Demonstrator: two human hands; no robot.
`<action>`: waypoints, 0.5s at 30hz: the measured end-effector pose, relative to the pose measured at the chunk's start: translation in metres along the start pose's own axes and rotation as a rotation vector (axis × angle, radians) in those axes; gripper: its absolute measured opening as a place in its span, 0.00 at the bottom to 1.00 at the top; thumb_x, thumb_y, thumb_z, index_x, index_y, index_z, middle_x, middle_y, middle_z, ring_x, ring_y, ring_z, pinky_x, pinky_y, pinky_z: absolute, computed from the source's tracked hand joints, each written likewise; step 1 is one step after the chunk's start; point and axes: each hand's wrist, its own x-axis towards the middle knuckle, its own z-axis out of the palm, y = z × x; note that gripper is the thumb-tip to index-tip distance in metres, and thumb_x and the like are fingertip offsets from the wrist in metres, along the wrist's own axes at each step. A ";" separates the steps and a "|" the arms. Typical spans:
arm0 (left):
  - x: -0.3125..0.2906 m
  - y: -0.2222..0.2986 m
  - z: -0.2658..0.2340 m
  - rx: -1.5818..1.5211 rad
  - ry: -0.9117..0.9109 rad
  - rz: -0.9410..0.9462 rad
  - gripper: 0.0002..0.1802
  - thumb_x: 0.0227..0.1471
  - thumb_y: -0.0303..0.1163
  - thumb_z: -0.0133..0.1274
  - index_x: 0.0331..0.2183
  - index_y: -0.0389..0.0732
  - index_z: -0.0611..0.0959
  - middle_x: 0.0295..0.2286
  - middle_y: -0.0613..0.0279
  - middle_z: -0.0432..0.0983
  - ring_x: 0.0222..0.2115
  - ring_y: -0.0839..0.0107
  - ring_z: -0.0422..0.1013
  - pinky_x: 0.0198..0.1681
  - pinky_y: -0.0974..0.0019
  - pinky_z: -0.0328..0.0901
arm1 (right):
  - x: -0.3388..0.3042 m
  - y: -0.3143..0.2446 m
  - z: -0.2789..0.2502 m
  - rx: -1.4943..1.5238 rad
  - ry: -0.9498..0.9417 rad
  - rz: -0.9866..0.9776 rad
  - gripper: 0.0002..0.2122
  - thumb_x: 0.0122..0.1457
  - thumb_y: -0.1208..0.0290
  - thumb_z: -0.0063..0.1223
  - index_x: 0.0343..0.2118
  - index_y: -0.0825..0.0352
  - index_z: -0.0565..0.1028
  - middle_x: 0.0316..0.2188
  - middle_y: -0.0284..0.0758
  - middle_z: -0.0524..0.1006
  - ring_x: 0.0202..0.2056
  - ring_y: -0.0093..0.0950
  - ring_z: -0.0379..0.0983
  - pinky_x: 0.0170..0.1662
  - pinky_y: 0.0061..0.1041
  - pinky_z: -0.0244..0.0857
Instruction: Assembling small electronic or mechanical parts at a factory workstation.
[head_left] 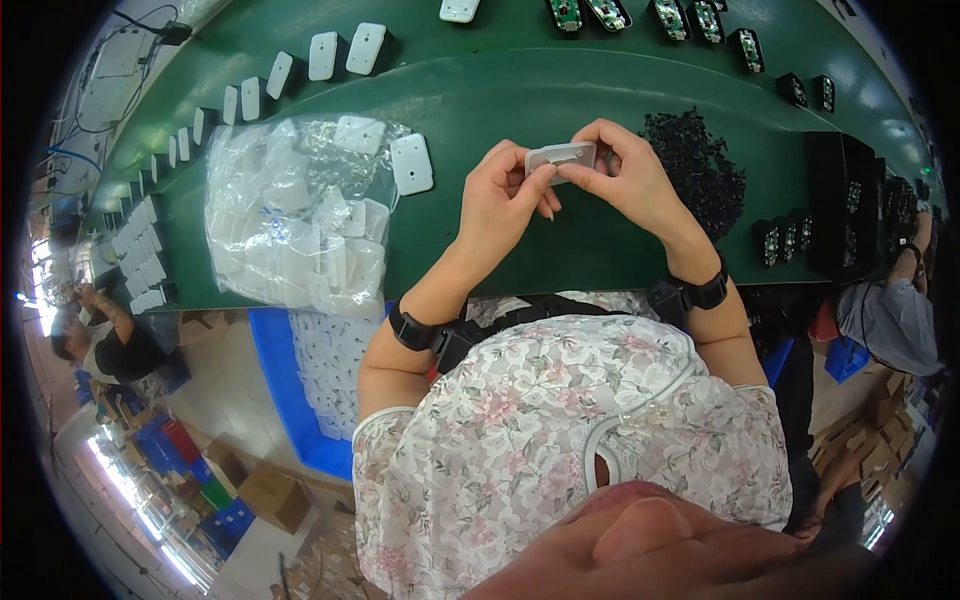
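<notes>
Both forearms are raised, the left hand [505, 190] and right hand [622, 175] brought together, fingers pinched closed.

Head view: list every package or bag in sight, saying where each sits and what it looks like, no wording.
Clear crinkled plastic bag: on the green work surface, left of the hands, bulging with white rectangular plastic covers.
Blue plastic crate: below the table edge at left, holding more white parts.
Brown cardboard boxes: on the floor, lower left.
Small clear plastic piece: held between both hands' fingers, flat and rectangular.
</notes>
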 end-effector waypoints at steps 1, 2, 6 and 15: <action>0.001 0.001 -0.001 -0.002 -0.001 -0.001 0.05 0.55 0.24 0.49 0.31 0.31 0.73 0.27 0.62 0.69 0.23 0.74 0.73 0.24 0.75 0.67 | 0.001 0.003 0.000 -0.001 0.000 0.002 0.09 0.51 0.71 0.61 0.31 0.67 0.72 0.25 0.24 0.69 0.23 0.12 0.58 0.26 0.14 0.54; 0.003 0.001 -0.002 0.019 -0.021 -0.027 0.05 0.55 0.24 0.50 0.31 0.32 0.73 0.27 0.61 0.70 0.22 0.74 0.73 0.24 0.76 0.67 | 0.003 0.007 0.000 0.048 -0.013 0.014 0.09 0.51 0.71 0.61 0.30 0.67 0.72 0.23 0.23 0.69 0.23 0.11 0.58 0.25 0.14 0.54; 0.003 0.000 -0.006 0.049 -0.055 -0.035 0.05 0.56 0.25 0.49 0.33 0.32 0.73 0.29 0.57 0.73 0.23 0.73 0.73 0.25 0.75 0.67 | 0.008 0.007 -0.001 -0.001 -0.075 0.006 0.10 0.52 0.70 0.61 0.28 0.68 0.71 0.21 0.24 0.69 0.22 0.10 0.60 0.23 0.12 0.54; 0.030 -0.001 -0.038 -0.055 0.200 -0.055 0.07 0.57 0.24 0.44 0.37 0.30 0.74 0.25 0.57 0.73 0.22 0.72 0.73 0.25 0.73 0.68 | 0.081 0.022 -0.010 -0.014 0.045 -0.216 0.11 0.53 0.67 0.60 0.35 0.66 0.72 0.28 0.28 0.72 0.30 0.18 0.68 0.30 0.18 0.62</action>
